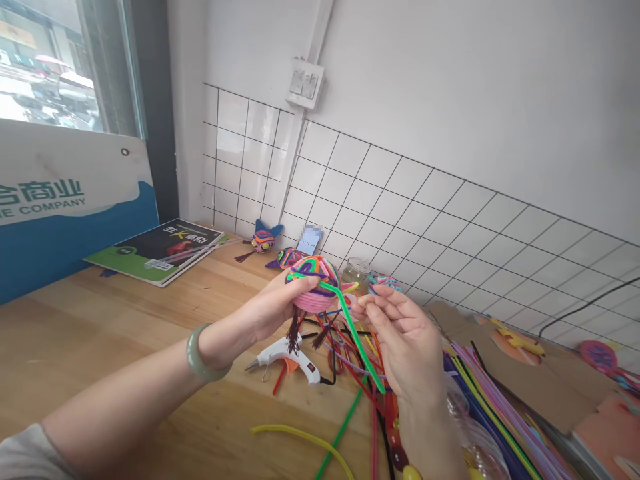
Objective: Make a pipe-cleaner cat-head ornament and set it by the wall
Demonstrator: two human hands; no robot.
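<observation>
My left hand (275, 303) grips a round craft piece (314, 303) covered in coiled, many-coloured pipe cleaners, with pink rows along its lower side. Dark tassels (294, 333) hang beneath it. A bright green pipe cleaner (357, 333) runs out from the piece, bends, and slants down to a free end near my right wrist. To the right of the piece, my right hand (403, 330) has its thumb and forefinger pinched together; what they hold, if anything, is too small to make out. A white glue gun (287, 357) lies on the table below.
Loose pipe cleaners (345, 417) lie scattered across the wooden table (125, 353), with a bundle (493, 407) at right beside cardboard (530, 373). Behind stand a finished craft figure (265, 238), a phone (310, 239) and a glass jar (356, 270). Booklets (155, 253) lie at left.
</observation>
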